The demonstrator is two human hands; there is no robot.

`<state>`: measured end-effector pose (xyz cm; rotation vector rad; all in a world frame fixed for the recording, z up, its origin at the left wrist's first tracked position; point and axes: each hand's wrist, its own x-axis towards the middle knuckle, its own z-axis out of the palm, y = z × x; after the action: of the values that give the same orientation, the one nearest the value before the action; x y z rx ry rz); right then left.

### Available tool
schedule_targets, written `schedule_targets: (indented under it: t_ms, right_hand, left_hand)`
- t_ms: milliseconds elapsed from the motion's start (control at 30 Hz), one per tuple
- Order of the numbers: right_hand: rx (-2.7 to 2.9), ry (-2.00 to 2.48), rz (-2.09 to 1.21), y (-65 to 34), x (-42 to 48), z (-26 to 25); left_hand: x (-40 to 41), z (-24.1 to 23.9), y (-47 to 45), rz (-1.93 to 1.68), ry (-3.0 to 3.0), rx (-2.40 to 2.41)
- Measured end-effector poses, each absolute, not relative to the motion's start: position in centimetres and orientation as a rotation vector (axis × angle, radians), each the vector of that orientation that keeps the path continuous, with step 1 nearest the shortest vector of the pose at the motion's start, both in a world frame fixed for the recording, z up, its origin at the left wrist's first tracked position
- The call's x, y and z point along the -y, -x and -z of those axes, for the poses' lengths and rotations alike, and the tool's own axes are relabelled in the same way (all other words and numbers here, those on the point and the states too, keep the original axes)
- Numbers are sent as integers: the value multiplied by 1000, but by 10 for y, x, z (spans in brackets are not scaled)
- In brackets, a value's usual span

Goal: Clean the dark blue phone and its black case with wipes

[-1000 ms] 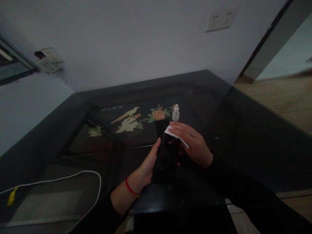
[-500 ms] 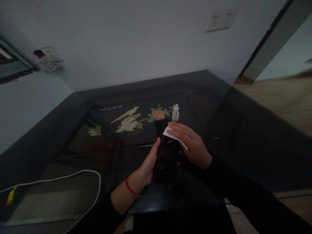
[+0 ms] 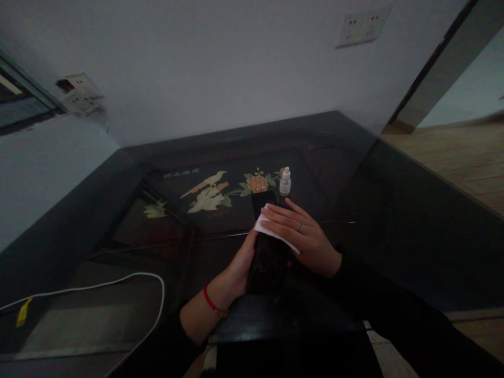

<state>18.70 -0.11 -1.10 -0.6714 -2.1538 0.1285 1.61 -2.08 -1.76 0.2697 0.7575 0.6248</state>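
Gripping the phone point(image 3: 266, 270) in the left hand point(image 3: 240, 263), on the near side of the bottle point(image 3: 285, 184) and a bit to its left. Holding the cloth point(image 3: 260, 225) over the phone's far end with the right hand point(image 3: 309, 235). Probably doing best by pressing evenly, covering the edges too, and bracing firmly from underneath.

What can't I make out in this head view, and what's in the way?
All in the head view:
- Upper end of the dark device: covered by the white cloth and right hand.
- Most fingers of the left hand: behind the device.
- Right thumb: hidden by its own hand.
- Small bottle: label too small to read.
- White cable: ends cut off by the left and bottom edges.
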Motion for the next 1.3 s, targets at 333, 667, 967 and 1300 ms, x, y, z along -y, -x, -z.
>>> schedule_targets:
  t_ms: [333,667,967,1300]
  right_hand:
    - [1973,874,-197,-208,-7,12]
    - [1962,792,-217,-198,-8,7]
    - [1895,726,-130,-202,-9,9]
    - [1928,679,-90,-205,-6,8]
  left_hand:
    - [16,0,-8,-710,-328,-532]
    - [18,2,-12,-676,-285,-480]
    - [16,0,-10,-808,-254,-404]
    - [14,-1,-7,-751,-247,-453]
